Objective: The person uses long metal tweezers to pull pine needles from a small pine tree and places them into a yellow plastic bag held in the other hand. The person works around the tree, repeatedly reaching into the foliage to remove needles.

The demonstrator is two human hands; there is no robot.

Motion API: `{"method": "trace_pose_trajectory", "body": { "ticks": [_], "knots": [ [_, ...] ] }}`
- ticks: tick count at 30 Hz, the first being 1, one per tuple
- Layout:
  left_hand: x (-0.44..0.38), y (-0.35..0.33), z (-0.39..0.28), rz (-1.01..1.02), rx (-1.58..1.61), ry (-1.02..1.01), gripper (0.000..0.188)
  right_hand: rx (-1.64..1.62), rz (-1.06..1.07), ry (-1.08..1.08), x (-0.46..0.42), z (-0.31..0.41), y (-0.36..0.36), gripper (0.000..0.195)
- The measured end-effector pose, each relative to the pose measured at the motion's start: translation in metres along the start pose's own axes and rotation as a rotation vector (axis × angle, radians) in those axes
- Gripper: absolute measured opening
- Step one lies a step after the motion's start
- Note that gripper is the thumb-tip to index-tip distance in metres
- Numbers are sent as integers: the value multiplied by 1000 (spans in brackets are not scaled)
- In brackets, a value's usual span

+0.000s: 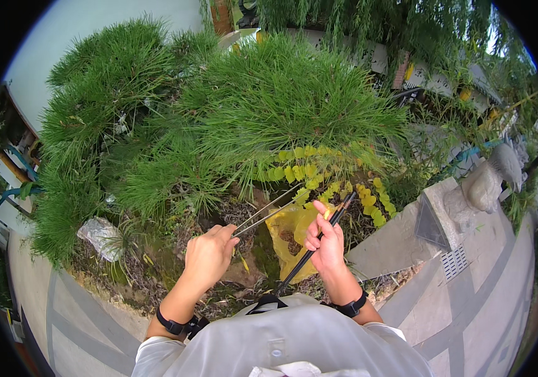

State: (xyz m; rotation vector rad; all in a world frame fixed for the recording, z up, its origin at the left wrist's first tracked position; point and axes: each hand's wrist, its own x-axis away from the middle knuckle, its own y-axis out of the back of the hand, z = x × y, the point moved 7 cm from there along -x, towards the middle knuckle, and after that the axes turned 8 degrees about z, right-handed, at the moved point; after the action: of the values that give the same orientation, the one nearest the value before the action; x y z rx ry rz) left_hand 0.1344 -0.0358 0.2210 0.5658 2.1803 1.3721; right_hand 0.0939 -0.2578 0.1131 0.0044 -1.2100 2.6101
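Note:
My left hand (210, 257) grips long thin metal tongs (259, 217), whose two prongs slant up and right toward trailing stems of round yellow-green leaves (292, 173). In my right hand (328, 242) is a slim black rod (314, 249) with a brownish band near its upper end. A small yellow piece (328, 214) shows between its thumb and forefinger; I cannot tell what it is. Beneath and beside that hand, a yellow plastic bag (278, 235) lies open on the soil with dry brown litter inside.
Dense pine branches (292, 94) spread over the bed ahead. A crumpled clear plastic bag (101, 238) lies at left. To the right are a stone slab (391, 240) and a carved stone figure (478, 186). Paving (481, 273) surrounds the bed; willow branches (372, 23) hang behind.

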Motion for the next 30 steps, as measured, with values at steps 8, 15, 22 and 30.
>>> {"method": "trace_pose_trajectory", "body": {
  "ticks": [8, 15, 22, 30],
  "knots": [
    [-2, -22, 1, 70, 199, 48, 19, 38, -47, -6, -1, -6, 19, 33],
    [27, -75, 62, 281, 175, 254, 20, 147, -170, -110, -13, -33, 49, 24],
    [154, -173, 134, 585, 78, 607, 23, 228, -187, -229, -18, -74, 46, 21],
    [211, -82, 174, 129, 352, 805, 20, 212, -164, -250, -24, -101, 17, 15]
  ]
}}
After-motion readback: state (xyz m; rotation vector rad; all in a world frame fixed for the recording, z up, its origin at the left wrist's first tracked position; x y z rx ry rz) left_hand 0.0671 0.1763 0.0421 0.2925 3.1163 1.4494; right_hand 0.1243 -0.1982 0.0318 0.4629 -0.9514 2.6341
